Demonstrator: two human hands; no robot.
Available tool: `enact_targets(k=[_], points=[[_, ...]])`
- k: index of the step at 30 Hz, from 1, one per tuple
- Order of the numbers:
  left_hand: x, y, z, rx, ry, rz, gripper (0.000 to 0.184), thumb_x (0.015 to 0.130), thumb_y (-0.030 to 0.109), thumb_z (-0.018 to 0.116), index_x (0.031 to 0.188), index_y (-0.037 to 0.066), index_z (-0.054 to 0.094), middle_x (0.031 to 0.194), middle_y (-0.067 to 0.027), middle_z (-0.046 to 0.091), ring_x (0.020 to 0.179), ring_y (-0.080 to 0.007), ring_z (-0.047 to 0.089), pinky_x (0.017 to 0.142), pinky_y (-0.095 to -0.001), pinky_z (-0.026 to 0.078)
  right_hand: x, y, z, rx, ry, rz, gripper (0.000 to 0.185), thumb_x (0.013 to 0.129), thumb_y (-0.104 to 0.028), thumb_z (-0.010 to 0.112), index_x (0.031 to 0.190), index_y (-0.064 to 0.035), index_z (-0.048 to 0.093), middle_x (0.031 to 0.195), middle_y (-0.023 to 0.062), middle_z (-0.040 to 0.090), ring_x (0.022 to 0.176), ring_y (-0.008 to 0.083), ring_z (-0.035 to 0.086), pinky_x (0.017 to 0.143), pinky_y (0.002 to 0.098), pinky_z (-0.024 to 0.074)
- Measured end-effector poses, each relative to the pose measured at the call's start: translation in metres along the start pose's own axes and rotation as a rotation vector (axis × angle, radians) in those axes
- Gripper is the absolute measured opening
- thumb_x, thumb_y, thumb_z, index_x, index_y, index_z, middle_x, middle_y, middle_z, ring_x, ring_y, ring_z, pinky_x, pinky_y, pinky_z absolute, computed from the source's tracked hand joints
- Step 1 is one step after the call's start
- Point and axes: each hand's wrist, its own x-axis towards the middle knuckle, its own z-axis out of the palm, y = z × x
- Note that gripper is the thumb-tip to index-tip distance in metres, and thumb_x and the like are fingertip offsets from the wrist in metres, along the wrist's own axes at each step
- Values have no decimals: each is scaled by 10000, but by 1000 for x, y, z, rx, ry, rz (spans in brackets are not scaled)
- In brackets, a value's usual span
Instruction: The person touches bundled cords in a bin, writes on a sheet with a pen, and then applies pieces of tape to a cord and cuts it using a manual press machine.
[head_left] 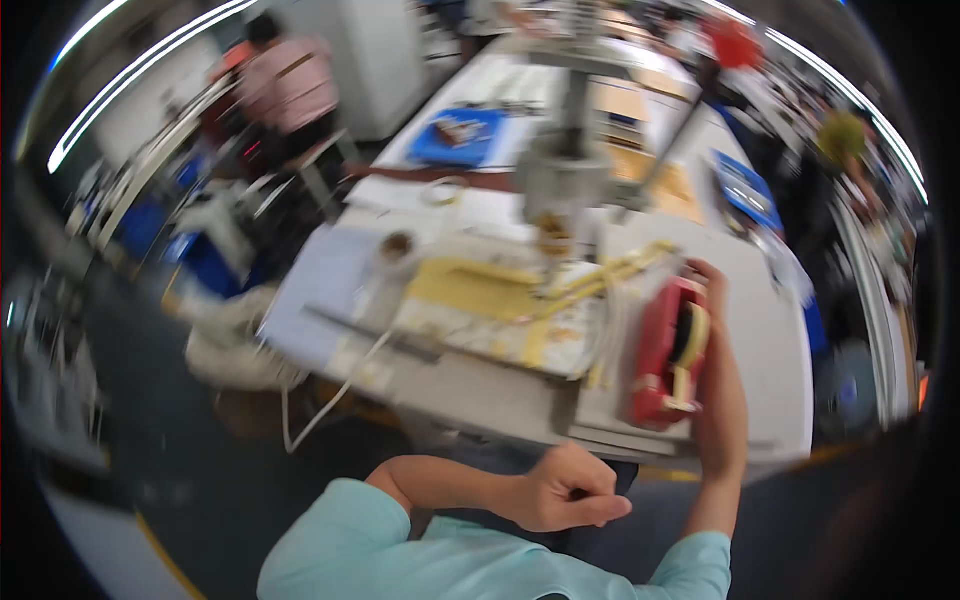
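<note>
Near the table's front edge, my left hand [572,490] hangs over my lap with its fingers curled; whether anything is inside them is hidden. My right hand [708,290] is wrapped round the far end and right side of a red tape dispenser [655,350] with a roll of yellowish tape in it. The dispenser is over the right part of the table. Left of it lies a board with yellow tape strips [470,290], under a grey machine with an upright column [565,170].
A blue tray [457,137] with parts is further back, and another blue tray [748,190] stands at the right. A tape roll [397,246] and a paper sheet [325,285] are at the left. A person in pink [290,80] sits at the back left.
</note>
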Motion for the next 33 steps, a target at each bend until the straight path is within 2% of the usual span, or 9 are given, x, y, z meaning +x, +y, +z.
enact_targets(k=[2, 4, 10, 14, 18, 22, 25, 28, 33], points=[[-46, -25, 21, 68, 176, -197, 383, 968, 185, 666, 643, -1, 590, 531, -58, 529, 468, -89, 443, 457, -300, 327, -13, -33, -2, -193, 43, -138, 344, 830, -160, 635, 1109, 20, 726, 937, 137, 749, 858, 182, 690, 785, 313, 536], [-84, -46, 28, 174, 237, -367, 385, 954, 184, 671, 629, 8, 564, 549, -99, 519, 461, -247, 494, 462, -350, 355, 2, -19, -12, -238, 55, -58, 331, 867, -109, 605, 1147, 40, 697, 1002, 148, 740, 929, 214, 688, 844, 338, 534], [-197, -84, 11, 909, 433, -506, 408, 943, 317, 659, 627, 67, 597, 550, -131, 557, 501, -323, 574, 475, -409, 424, 15, 12, -24, -73, 8, -40, 308, 927, -41, 574, 1208, 45, 664, 1085, 134, 715, 937, 206, 670, 852, 314, 524], [-210, -41, -31, 929, 810, -382, 199, 876, 123, 742, 710, 32, 682, 579, -84, 598, 477, -189, 570, 462, -313, 429, 3, -11, -13, -113, 16, -20, 334, 919, -134, 610, 1192, 46, 674, 987, 118, 724, 833, 180, 660, 756, 306, 525], [-188, 6, -109, 1185, 1088, -382, 50, 875, 79, 720, 893, 42, 691, 722, -77, 631, 552, -204, 578, 529, -309, 468, -22, -55, -5, -85, 22, -14, 431, 857, -250, 607, 1167, 35, 698, 922, 141, 731, 816, 193, 666, 752, 317, 524], [-163, 32, -175, 1449, 1020, -593, 204, 849, 61, 708, 1047, 39, 661, 967, -112, 644, 859, -275, 608, 697, -356, 509, -29, -43, -6, -151, 264, 116, 387, 816, -119, 612, 1168, 5, 711, 810, 95, 718, 703, 133, 645, 655, 274, 514], [-150, 37, -211, 1649, 780, -509, 374, 797, 71, 723, 1157, 31, 633, 1027, -139, 640, 1004, -363, 570, 906, -455, 454, -37, -59, 0, 118, 320, 173, 327, 850, -37, 558, 1132, 4, 718, 903, 111, 732, 752, 135, 668, 677, 269, 542], [-153, 23, -238, 1663, 709, -476, 420, 794, 84, 737, 1193, 32, 617, 1017, -126, 636, 1006, -344, 573, 912, -449, 444, -61, -93, -25, 311, 302, 268, 371, 898, -28, 531, 1250, 25, 636, 1135, 135, 706, 866, 174, 695, 752, 306, 572], [-163, 12, -261, 1433, 675, -431, 369, 805, 67, 735, 1160, 23, 643, 895, -106, 614, 834, -292, 577, 761, -417, 464, -216, -160, -22, 516, 423, 20, 553, 922, -180, 664, 1412, -7, 473, 1246, 147, 657, 1023, 211, 668, 869, 331, 547]])
